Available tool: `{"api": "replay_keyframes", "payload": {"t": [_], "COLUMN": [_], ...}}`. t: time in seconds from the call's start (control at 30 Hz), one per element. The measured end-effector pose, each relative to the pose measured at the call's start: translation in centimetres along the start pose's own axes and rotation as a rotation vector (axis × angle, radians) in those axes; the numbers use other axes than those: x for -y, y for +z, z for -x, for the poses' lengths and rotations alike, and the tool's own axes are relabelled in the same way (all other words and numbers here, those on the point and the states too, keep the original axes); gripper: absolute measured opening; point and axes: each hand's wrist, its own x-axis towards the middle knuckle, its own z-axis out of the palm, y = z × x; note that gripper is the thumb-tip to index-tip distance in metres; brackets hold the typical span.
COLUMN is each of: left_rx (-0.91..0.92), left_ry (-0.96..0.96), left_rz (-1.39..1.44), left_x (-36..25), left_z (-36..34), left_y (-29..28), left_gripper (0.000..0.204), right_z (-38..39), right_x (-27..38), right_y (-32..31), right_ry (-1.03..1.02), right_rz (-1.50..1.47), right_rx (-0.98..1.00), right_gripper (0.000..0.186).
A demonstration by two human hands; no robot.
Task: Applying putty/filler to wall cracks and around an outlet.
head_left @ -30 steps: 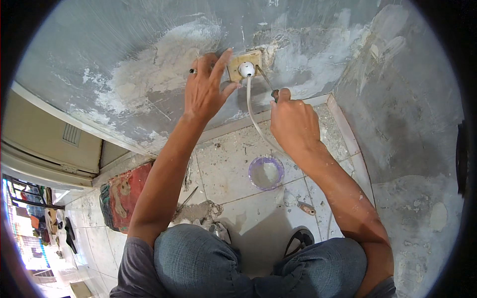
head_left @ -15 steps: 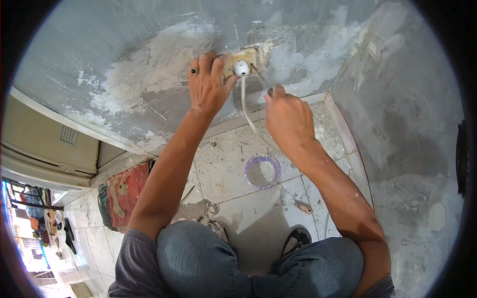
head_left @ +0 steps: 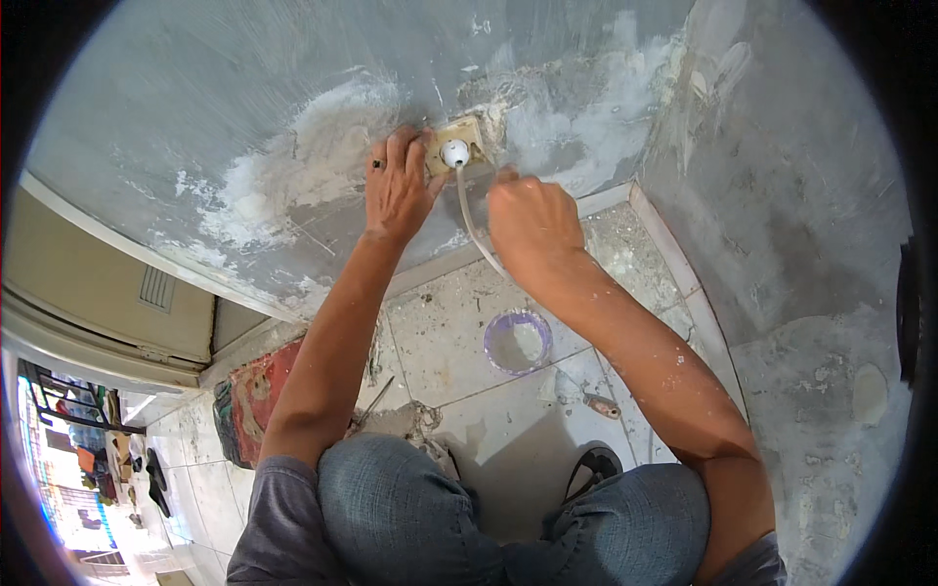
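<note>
A cream socket plate (head_left: 471, 130) sits on the grey wall, with a round white plug (head_left: 454, 152) at its middle. A white cable (head_left: 469, 220) hangs from the plug and passes behind my right hand. My left hand (head_left: 399, 190) holds the plate's left side, fingers over the top and thumb near the lower edge. To the right, my right hand (head_left: 537, 220) is closed round a screwdriver (head_left: 490, 159). Its thin shaft, blurred, points at the plate's right side; the handle is mostly hidden in my fist.
A purple-rimmed tub (head_left: 488, 344) of pale paste stands on the tiled floor below. Beside it lies a scraper (head_left: 602, 405). A thin metal tool (head_left: 377, 398) lies by my left knee, near a red mat (head_left: 259, 391). Another wall (head_left: 811, 293) rises at right.
The view has shifted slightly, putting the plate lower and further left in the picture. My right fist has turned and sits closer to the cable. The left hand keeps its hold.
</note>
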Motion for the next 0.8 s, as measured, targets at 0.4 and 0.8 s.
{"api": "replay_keyframes", "payload": {"t": [0.4,0.8], "left_rx": [-0.046,-0.032], "left_ry": [-0.021,-0.011], "left_rz": [0.018,0.042], "left_x": [-0.3,-0.5], "left_z": [0.4,0.5], "left_y": [0.3,-0.4], "left_gripper": [0.071,0.075], "right_z": [0.1,1.4], "right_x": [-1.6,-3.0], "right_y": [1.5,1.5], "right_ry": [0.597,0.507], "right_rz": [-1.011,-1.017], "right_rx": [0.229,0.179], "right_gripper": [0.023,0.017]}}
